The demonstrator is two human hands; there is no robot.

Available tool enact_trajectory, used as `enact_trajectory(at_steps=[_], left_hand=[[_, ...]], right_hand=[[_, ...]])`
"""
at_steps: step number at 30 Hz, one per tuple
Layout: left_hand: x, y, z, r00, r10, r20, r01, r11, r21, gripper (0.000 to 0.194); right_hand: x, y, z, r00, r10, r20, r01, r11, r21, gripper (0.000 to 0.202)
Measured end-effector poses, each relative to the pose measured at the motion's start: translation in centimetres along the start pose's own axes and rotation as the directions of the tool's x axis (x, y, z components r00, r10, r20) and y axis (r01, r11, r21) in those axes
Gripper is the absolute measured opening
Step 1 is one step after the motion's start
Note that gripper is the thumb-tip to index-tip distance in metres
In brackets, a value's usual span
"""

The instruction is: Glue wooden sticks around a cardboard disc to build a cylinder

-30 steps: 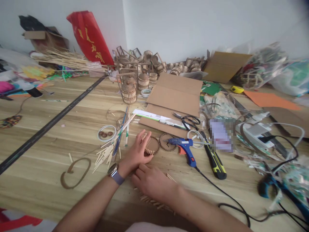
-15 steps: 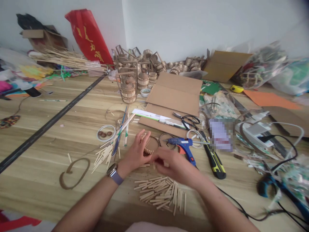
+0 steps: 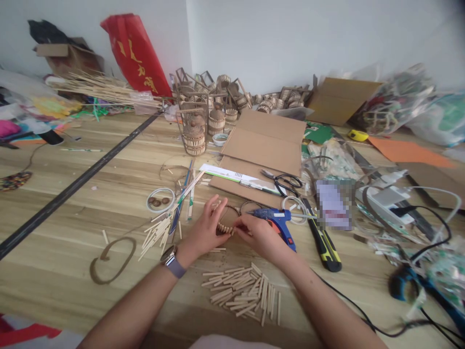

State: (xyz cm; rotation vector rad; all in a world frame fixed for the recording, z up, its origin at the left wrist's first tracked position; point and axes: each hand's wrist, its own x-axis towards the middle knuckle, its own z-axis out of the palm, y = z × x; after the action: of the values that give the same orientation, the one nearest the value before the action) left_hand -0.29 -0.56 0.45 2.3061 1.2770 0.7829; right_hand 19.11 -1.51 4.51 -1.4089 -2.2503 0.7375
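Observation:
My left hand (image 3: 202,231), a watch on its wrist, is curved around a small brown hoop with a row of short wooden sticks (image 3: 225,228) along its near edge. Its thumb presses by the row while its other fingers reach around the far left side. At the right end of this row, my right hand (image 3: 258,236) has thumb and fingertips pinched on a short stick, mostly hidden by the fingers. Just to the right lies a blue hot glue gun (image 3: 278,218). A pile of short wooden sticks (image 3: 241,293) lies nearer to me.
Longer sticks (image 3: 156,235) and a white ring with brown discs (image 3: 160,200) lie left. Black scissors (image 3: 285,182), a utility knife (image 3: 324,245) and cardboard (image 3: 263,138) lie beyond or right. Small lidded baskets (image 3: 194,135) stand behind. A black cable (image 3: 348,303) crosses the right side.
My right hand has moved from over the near side up to the hoop's right edge, its fingertips now at the stick row. My left hand keeps its place around the hoop.

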Motion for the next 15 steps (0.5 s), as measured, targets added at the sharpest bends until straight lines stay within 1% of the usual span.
enact_trajectory(at_steps=[5,11,15], left_hand=[[0.0,-0.2,0.1,1.000,0.015,-0.011,-0.015,1.000,0.006,0.096],[0.0,-0.2,0.1,1.000,0.013,-0.008,-0.012,1.000,0.012,0.094],[0.0,-0.2,0.1,1.000,0.007,-0.009,-0.007,1.000,0.016,0.093]], right_hand=[[0.2,0.5,0.7,0.999,-0.042,-0.015,0.040,0.996,-0.081,0.012],[0.1,0.5,1.2,0.997,-0.079,0.009,0.080,0.984,-0.160,0.014],[0.1,0.4,1.2,0.996,-0.085,0.023,0.088,0.975,-0.204,0.011]])
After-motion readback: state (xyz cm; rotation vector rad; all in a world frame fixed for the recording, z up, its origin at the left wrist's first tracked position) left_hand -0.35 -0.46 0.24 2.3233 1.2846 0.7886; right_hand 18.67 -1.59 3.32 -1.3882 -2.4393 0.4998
